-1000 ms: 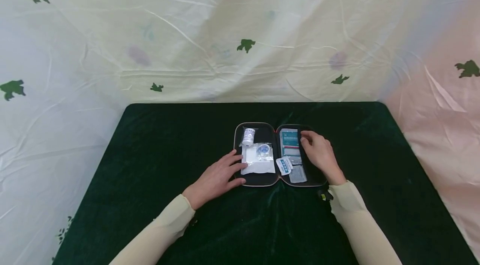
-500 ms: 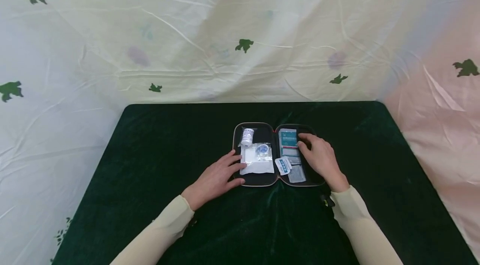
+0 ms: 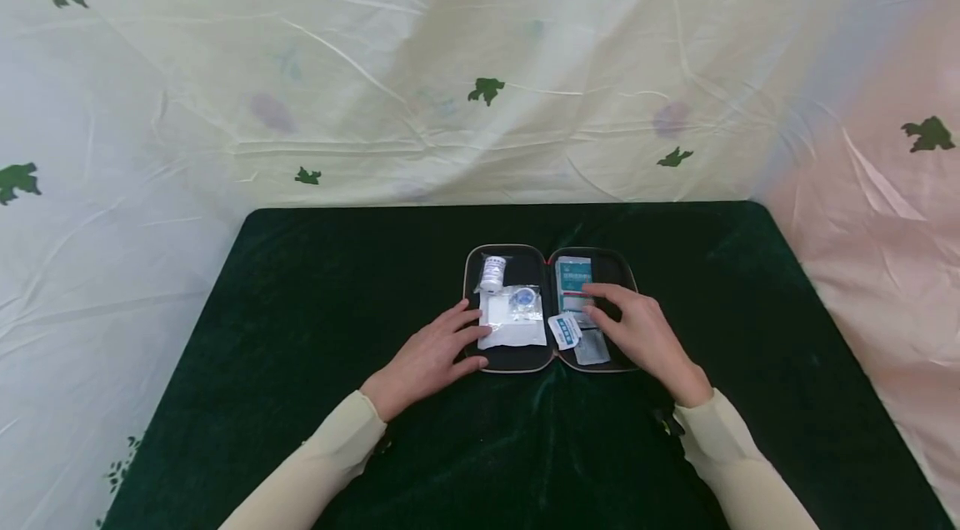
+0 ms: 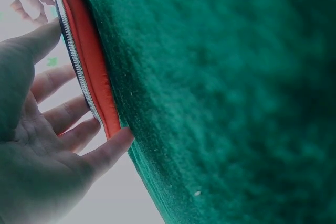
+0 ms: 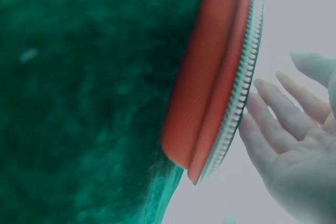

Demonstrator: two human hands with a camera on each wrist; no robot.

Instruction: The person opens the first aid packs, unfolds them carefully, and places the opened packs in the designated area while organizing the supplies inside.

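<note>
An unfolded zip case (image 3: 517,361), black inside and red outside, lies on the table. Its left half holds a small white cylinder (image 3: 492,274) in clear wrap, a flat white packet (image 3: 517,335) and a clear bag (image 3: 525,302) with a round blue item. In the right half are teal-printed packets (image 3: 574,272), a white-and-blue sachet (image 3: 565,332) and a pale sachet (image 3: 592,347). My left hand (image 3: 425,362), fingers spread, rests on the case's left rim. My right hand (image 3: 651,337) reaches over the right half, its index finger and thumb apart near the teal packets. Its fingertip contact is unclear.
A dark green velvet cloth (image 3: 360,280) covers the table. Behind and beside it hangs a pale curtain (image 3: 420,97) with green leaf prints. In the left wrist view the zipper teeth (image 4: 79,69) run along the case's edge.
My right hand has come nearer and slightly left, from the right half's inner flap to over the lower teal packets. My left hand stays on the left rim.
</note>
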